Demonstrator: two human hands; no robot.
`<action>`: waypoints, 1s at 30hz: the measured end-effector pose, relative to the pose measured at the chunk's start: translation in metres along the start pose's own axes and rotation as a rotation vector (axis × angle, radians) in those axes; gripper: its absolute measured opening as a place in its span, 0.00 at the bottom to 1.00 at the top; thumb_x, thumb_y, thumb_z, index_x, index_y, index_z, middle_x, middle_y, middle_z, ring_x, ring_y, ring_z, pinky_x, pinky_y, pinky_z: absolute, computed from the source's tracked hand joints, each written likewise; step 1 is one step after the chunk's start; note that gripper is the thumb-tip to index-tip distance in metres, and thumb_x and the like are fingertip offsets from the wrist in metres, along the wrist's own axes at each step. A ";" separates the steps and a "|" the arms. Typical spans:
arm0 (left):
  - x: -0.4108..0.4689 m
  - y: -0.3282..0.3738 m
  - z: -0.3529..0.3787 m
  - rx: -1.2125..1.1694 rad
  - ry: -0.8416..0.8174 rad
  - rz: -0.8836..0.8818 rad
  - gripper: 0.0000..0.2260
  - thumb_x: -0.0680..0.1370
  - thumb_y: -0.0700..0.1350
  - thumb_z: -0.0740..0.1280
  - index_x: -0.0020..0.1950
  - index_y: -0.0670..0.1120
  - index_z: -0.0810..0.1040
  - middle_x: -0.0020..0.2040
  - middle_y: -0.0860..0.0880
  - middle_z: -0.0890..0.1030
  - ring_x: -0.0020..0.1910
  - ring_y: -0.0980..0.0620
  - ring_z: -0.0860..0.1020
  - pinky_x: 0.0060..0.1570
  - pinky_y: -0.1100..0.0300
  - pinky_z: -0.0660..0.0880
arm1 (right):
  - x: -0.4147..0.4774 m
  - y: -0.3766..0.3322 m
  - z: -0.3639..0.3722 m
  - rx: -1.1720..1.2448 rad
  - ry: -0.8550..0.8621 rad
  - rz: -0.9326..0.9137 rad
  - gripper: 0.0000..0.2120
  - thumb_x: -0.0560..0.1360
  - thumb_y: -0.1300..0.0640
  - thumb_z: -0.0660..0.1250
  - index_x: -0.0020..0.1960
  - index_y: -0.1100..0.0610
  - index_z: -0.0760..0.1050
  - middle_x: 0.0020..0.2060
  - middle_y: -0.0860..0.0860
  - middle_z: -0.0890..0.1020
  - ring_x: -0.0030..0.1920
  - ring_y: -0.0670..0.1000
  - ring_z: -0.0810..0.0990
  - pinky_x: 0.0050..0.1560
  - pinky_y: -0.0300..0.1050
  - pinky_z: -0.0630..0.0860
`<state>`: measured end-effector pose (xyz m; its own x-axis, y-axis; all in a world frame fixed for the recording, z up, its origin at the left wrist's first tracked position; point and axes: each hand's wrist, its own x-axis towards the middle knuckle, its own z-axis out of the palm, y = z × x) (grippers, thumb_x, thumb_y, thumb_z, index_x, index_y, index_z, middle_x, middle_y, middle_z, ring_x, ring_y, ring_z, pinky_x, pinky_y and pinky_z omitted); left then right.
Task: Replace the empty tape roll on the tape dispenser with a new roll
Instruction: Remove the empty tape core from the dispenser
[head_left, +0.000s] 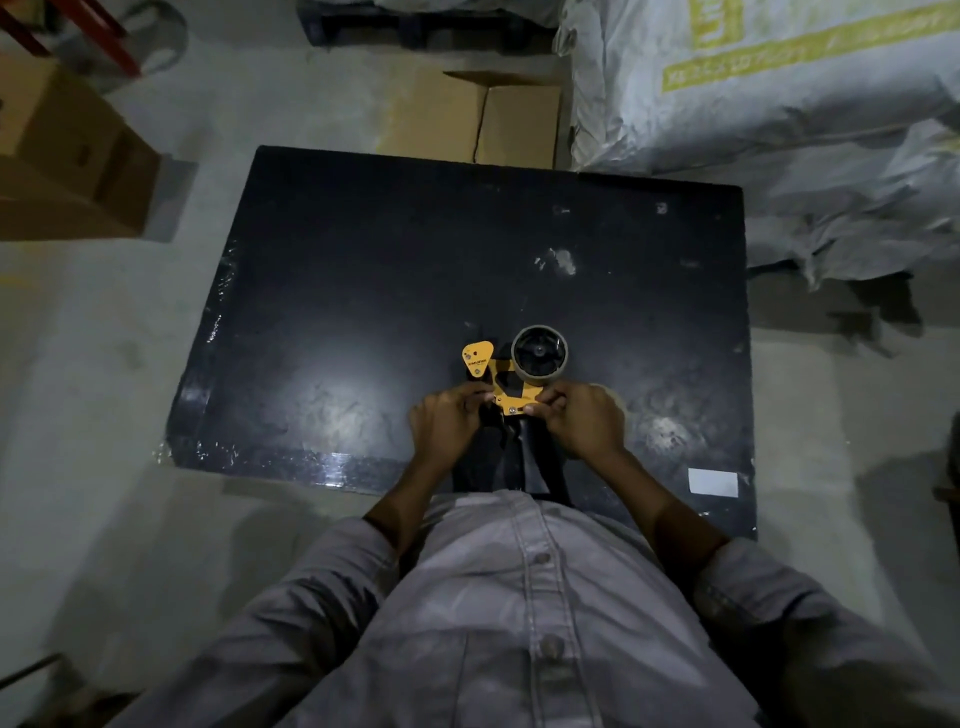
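Observation:
A yellow tape dispenser (501, 382) lies over the near middle of a black table (363, 291). Its black hub carries a thin grey-brown roll (539, 354) at the far right end. A yellow triangular plate (478, 358) sticks out at the far left. My left hand (447, 423) grips the dispenser's left side with curled fingers. My right hand (582, 418) pinches the frame's near right edge. A dark handle part below the frame is mostly hidden between my hands.
Cardboard boxes stand beyond the table's far edge (483, 122) and at the far left (67, 156). Large white sacks (769, 104) are piled at the far right. A white label (712, 482) sits on the table's near right corner. Grey floor surrounds the table.

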<state>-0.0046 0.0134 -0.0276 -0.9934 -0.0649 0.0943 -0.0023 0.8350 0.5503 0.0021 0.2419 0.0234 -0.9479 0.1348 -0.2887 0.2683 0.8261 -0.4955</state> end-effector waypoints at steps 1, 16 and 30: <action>-0.001 -0.001 0.002 0.012 0.011 0.014 0.11 0.84 0.61 0.68 0.58 0.63 0.91 0.43 0.49 0.91 0.40 0.42 0.88 0.36 0.52 0.82 | 0.001 0.000 0.000 -0.011 0.002 0.000 0.14 0.76 0.35 0.80 0.52 0.45 0.89 0.43 0.46 0.90 0.48 0.52 0.88 0.44 0.46 0.78; -0.024 0.001 0.002 -0.014 0.019 0.031 0.04 0.81 0.46 0.81 0.54 0.55 0.93 0.37 0.48 0.89 0.32 0.44 0.86 0.33 0.59 0.73 | -0.001 -0.002 0.002 -0.006 -0.034 0.001 0.13 0.77 0.38 0.80 0.49 0.47 0.85 0.43 0.50 0.89 0.49 0.57 0.88 0.46 0.52 0.82; 0.065 0.018 -0.038 -0.354 -0.107 -0.169 0.21 0.82 0.71 0.71 0.58 0.57 0.90 0.45 0.59 0.88 0.52 0.57 0.85 0.53 0.53 0.83 | 0.014 0.010 -0.019 0.323 0.071 0.047 0.13 0.81 0.39 0.76 0.55 0.47 0.89 0.39 0.42 0.87 0.44 0.46 0.86 0.47 0.49 0.82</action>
<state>-0.0645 0.0036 0.0199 -0.9887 -0.1129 -0.0985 -0.1459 0.5768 0.8038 -0.0120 0.2623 0.0297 -0.9397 0.2158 -0.2654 0.3421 0.6032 -0.7205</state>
